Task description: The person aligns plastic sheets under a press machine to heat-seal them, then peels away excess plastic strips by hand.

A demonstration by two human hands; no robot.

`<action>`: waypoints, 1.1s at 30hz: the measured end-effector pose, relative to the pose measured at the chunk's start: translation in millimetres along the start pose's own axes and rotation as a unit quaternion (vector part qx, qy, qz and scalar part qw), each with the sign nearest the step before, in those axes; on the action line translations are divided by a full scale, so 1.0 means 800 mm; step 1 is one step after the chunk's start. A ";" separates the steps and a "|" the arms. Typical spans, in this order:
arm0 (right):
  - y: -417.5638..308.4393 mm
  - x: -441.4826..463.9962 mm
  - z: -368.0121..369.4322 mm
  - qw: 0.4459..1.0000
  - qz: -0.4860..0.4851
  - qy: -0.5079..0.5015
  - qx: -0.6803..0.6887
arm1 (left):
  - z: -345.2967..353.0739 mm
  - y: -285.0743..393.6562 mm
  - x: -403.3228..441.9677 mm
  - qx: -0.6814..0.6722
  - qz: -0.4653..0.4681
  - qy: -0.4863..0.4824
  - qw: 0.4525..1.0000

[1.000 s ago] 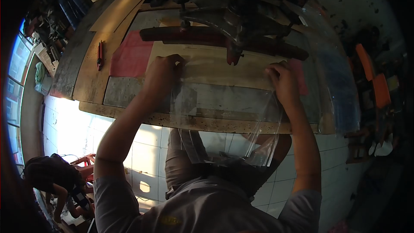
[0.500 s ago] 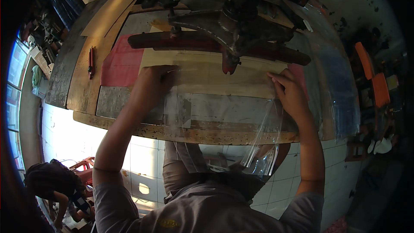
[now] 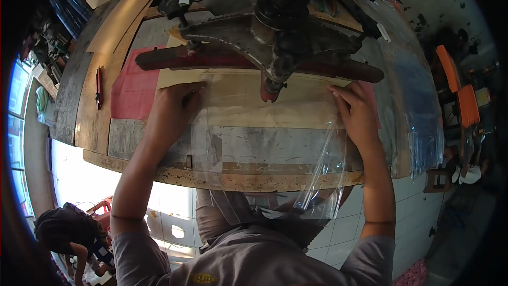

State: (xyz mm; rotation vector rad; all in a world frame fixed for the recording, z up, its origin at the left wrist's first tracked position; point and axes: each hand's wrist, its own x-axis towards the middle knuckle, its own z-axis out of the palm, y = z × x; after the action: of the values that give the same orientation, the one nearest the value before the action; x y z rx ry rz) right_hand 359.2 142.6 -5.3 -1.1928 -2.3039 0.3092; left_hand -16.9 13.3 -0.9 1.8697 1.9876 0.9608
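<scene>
A clear plastic sheet stretches between my hands and hangs over the table's front edge toward my lap. My left hand pinches its left side, thumb against fingers. At the other side my right hand is closed in a pinch on the sheet. Under the sheet lies a cream-coloured board or sheet, with red material showing at its left. Just beyond my fingers, the long dark red bar of a machine spans the work, carried by a black metal bracket.
A red utility knife lies on the wooden table's left part. Brown cardboard pieces rest at the back left. Blue-tinted plastic sheets are stacked at the right. Another person bends down at lower left.
The view has shifted slightly, so the machine and table appear lower and a little farther left. Both hands keep their pinch on the plastic sheet.
</scene>
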 end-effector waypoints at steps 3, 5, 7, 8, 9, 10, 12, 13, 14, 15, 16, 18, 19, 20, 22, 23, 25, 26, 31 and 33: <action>0.001 -0.001 0.000 1.000 0.009 0.002 0.005 | 0.002 0.000 0.000 -0.008 -0.016 -0.003 1.000; 0.000 -0.001 0.000 1.000 0.011 0.005 0.005 | 0.003 0.000 -0.001 -0.001 -0.009 0.002 1.000; 0.000 0.000 -0.001 1.000 0.011 0.008 0.001 | 0.002 0.003 0.000 0.002 -0.022 -0.003 1.000; -0.001 0.000 -0.001 1.000 0.012 0.007 0.003 | 0.002 0.005 0.000 0.003 -0.029 -0.005 1.000; -0.001 0.001 -0.001 1.000 0.012 0.007 0.005 | 0.002 0.004 0.000 0.002 -0.029 -0.005 1.000; -0.002 0.001 -0.002 1.000 0.013 0.006 0.007 | 0.002 0.004 -0.001 0.001 -0.030 -0.005 1.000; -0.004 0.001 -0.003 1.000 0.016 0.006 -0.003 | 0.003 0.003 0.000 0.000 -0.036 -0.005 0.999; -0.006 0.001 -0.003 1.000 0.016 0.005 -0.006 | 0.003 0.002 0.000 0.001 -0.043 -0.005 0.999; -0.006 0.001 -0.003 1.000 0.014 0.006 -0.010 | 0.004 0.001 0.000 0.002 -0.052 -0.005 0.999; -0.004 0.000 -0.003 1.000 0.009 0.007 -0.012 | 0.004 0.001 0.000 0.004 -0.052 -0.006 0.999; -0.003 0.000 -0.002 1.000 0.003 0.006 -0.012 | 0.005 0.001 0.000 0.009 -0.056 -0.005 0.998; -0.001 0.001 0.002 1.000 -0.012 0.018 0.001 | 0.001 0.004 -0.001 0.013 -0.055 0.000 0.998; 0.000 0.001 0.003 0.999 -0.019 0.025 0.008 | 0.000 0.007 -0.001 0.009 -0.049 0.003 0.999; 0.000 0.001 0.004 0.999 -0.025 0.022 0.001 | -0.001 0.007 0.000 0.005 -0.040 0.006 0.999; -0.001 0.000 0.001 0.999 -0.034 0.019 -0.019 | 0.003 -0.002 0.000 -0.003 -0.027 0.016 1.000; -0.003 0.000 0.001 1.000 -0.017 0.010 -0.010 | 0.005 -0.006 0.000 -0.009 -0.017 0.020 1.000; -0.008 0.002 0.000 0.999 -0.026 0.011 -0.034 | 0.006 -0.011 0.001 -0.014 0.000 0.026 1.000; -0.009 0.002 -0.001 0.998 -0.029 0.013 -0.047 | 0.006 -0.011 0.001 -0.017 0.010 0.028 0.999; -0.009 0.000 0.000 0.998 -0.015 0.013 -0.052 | 0.008 -0.009 0.002 -0.039 0.011 0.049 0.998; -0.008 0.001 0.000 0.998 -0.028 0.019 -0.057 | 0.008 -0.008 0.002 -0.042 0.008 0.049 0.998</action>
State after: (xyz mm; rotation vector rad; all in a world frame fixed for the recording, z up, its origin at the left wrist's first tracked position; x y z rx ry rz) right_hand 354.6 139.6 -2.5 -1.1749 -2.3436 0.1346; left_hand -18.9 16.7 -9.2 1.8294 1.9567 1.1426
